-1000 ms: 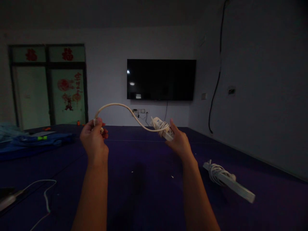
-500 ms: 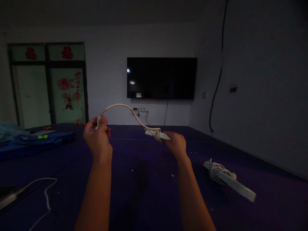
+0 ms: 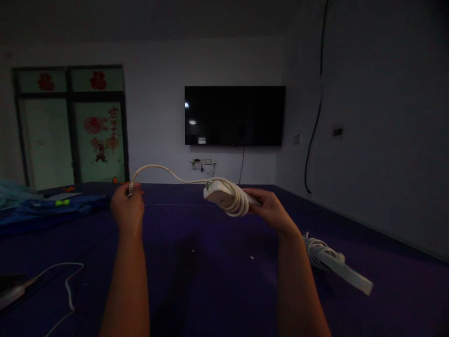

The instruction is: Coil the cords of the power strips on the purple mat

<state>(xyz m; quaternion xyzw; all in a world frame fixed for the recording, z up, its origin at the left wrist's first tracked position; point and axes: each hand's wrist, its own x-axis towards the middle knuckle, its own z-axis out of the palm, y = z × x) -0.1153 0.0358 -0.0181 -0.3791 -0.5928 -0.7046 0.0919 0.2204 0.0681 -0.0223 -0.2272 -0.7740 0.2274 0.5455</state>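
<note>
Power strip (image 3: 220, 195) turned | gripped in right hand (image 3: 271, 210) | cord (image 3: 157, 166) reaching left hand (image 3: 128, 208)

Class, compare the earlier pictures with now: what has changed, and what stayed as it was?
The left hand has moved left and slightly down, the right hand rightward. The held power strip has turned, and the arch of its cord sits lower. Neither hand has let go. The second strip stayed put.

In the head view, I see the left hand (image 3: 128, 207) gripping a cream round cable (image 3: 154, 166) at its ribbed end (image 3: 131, 188); the right hand (image 3: 268, 208) holds a white oblong power strip (image 3: 220, 195) wrapped in cable. A white cable-wrapped bar (image 3: 347, 273) lies near right.
</note>
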